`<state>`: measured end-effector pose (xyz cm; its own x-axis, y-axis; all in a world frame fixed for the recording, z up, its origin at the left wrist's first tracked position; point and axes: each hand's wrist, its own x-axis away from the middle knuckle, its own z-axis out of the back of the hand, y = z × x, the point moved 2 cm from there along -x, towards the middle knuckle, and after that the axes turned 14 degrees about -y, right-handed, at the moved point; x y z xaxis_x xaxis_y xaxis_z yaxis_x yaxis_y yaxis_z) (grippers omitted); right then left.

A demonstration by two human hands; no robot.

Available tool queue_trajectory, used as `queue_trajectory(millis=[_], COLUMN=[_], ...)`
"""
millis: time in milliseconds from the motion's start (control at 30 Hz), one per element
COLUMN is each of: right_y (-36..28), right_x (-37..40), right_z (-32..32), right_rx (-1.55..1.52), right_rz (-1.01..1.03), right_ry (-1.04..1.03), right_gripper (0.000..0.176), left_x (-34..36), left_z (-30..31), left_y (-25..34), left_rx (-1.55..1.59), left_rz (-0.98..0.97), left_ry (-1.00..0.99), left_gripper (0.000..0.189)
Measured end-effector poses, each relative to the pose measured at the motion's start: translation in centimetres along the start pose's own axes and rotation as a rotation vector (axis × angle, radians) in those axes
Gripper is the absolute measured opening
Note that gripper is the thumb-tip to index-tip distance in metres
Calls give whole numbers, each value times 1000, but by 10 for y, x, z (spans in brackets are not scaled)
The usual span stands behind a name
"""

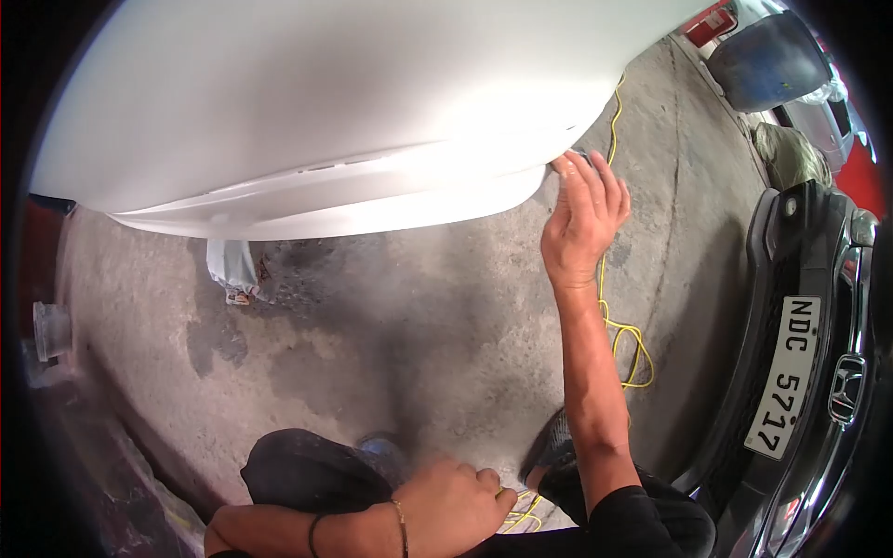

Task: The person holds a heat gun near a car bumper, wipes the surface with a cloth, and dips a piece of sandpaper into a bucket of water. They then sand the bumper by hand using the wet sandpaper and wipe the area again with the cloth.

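A white, glossy curved car body panel fills the upper part of the head view, with small dark marks along its lower crease. At the panel's right end, my right hand is closed with bent fingertips against the edge. A small dark bit shows by those fingertips, too small to name. Low in the view, my left hand is curled closed near my knees, a dark band and a thin bracelet at its wrist. Whatever it holds, if anything, is hidden.
A yellow cord runs over the concrete floor. On the right is a dark car front with a license plate. A blue drum stands at upper right. A whitish bag lies below the panel; a clear container is at left.
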<state>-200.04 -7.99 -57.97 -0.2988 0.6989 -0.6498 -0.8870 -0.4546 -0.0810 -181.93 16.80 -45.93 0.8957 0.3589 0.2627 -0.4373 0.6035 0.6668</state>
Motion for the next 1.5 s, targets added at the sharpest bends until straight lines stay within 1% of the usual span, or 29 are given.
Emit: queue_trajectory(millis=[67,100,200,233,300,333,400,433,500,533,600,633,733,767,867,900,967,1000,1067,1100,1200,1233,1333,1367,1467,1500], right_y=[-2,-23,-24,-3,-10,-16,-18,-7,-12,-23,-21,-5,-13,-18,-6,-6,-11,-16,-12,-6,-11,-12,-21,-24,-38,-31], right_x=[-2,2,1,8,-4,4,8,10,3,8,10,9,1,3,1,0,-3,0,5,1,3,5,-3,-6,1,1], right_z=[0,8,22,-7,-6,3,9,-2,5,18,25,16,17,19,15,15,14,16,18,12,8,9,23,22,29,30], right_rx=[-5,-68,-108,8,75,29,8,34,23,-11,-10,22,-12,3,66,68,41,18,13,21,5,19,-119,-56,-264,-251], right_rz=[3,56,-104,-63,11,42,29,-16,-37,-13,-32,-72,-38,45,7,-73,-58,32,27,-61,-38,44,-237,-181,-340,-371], right_ry=[-17,-63,-221,-94,-14,-73,-111,-81,-113,-186,-205,-143,-133,-156,-228,-264,-269,-249,-203,-172,-205,-180,-377,-329,-374,-410], right_gripper=[39,39,41,41,41,42,44,45,46,47,47,46,45,46,45,44,43,42,42,43,45,46,47,47,46,45], left_x=[-1,-2,-6,-5,-4,-4,-5,-5,-6,-8,-10,-11,-16,-18,-18,-18,-19,-19,-20,-19,-18,-19,-19,-18,-19,-19], left_z=[6,7,1,0,-2,-5,-9,-9,-9,-12,-20,-22,-13,-12,-13,-13,-11,-13,-13,-10,-12,-14,-8,-7,-8,-9], left_y=[-2,-2,-7,-8,-11,-13,-16,-16,-19,-21,-28,-32,-37,-38,-37,-36,-39,-39,-38,-39,-44,-44,-43,-44,-45,-45], left_rx=[45,75,72,78,88,112,158,153,136,123,102,104,102,106,134,137,135,138,133,125,124,133,104,109,120,122], left_rz=[-32,-51,-35,-30,-27,-28,-26,-22,-17,1,36,46,54,63,78,79,89,87,78,82,96,92,110,114,112,114], left_ry=[-163,-249,-308,-271,-203,-216,-239,-246,-262,-288,-331,-331,-327,-331,-336,-325,-314,-318,-317,-306,-308,-318,-370,-362,-365,-378], left_gripper=[20,18,16,16,16,16,16,17,19,21,24,27,26,26,26,26,25,24,24,24,24,24,25,25,25,25])
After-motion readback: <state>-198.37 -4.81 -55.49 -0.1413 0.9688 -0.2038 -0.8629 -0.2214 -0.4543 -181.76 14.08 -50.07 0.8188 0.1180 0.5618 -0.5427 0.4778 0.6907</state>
